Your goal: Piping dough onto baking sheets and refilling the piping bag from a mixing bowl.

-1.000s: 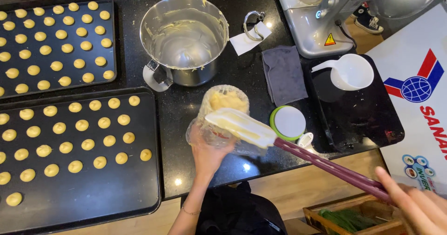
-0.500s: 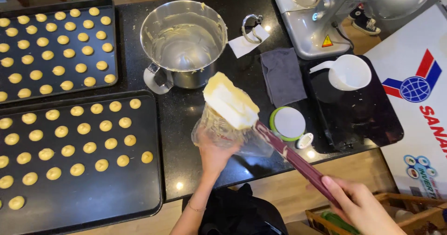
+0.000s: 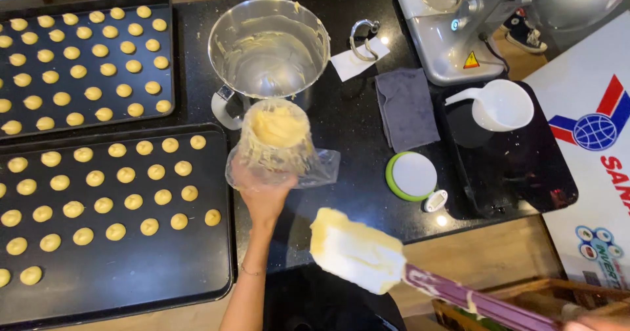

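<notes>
My left hand [image 3: 262, 190] grips a clear piping bag [image 3: 279, 137] from below, its open top folded back and pale yellow dough inside. The bag is held upright just in front of a steel mixing bowl [image 3: 269, 49] smeared with dough. A white spatula [image 3: 357, 249] coated in dough, on a purple handle, hovers near my body, apart from the bag. Only a sliver of my right hand [image 3: 594, 324] shows at the bottom right edge, at the handle's end. Two dark baking trays lie to the left, the near one [image 3: 131, 272] and the far one [image 3: 172, 75], with several piped dough rounds.
At the back right stands a stand mixer [image 3: 459, 36]. A dough hook [image 3: 364, 36], a grey cloth [image 3: 407, 108], a green-rimmed white disc [image 3: 411, 175], and a white scoop [image 3: 502, 104] on a black tray [image 3: 518, 167] lie nearby. A wooden crate [image 3: 525, 305] is at bottom right.
The spatula has left the bag's mouth and come back toward my body, down and right. The bag has shifted up toward the steel bowl.
</notes>
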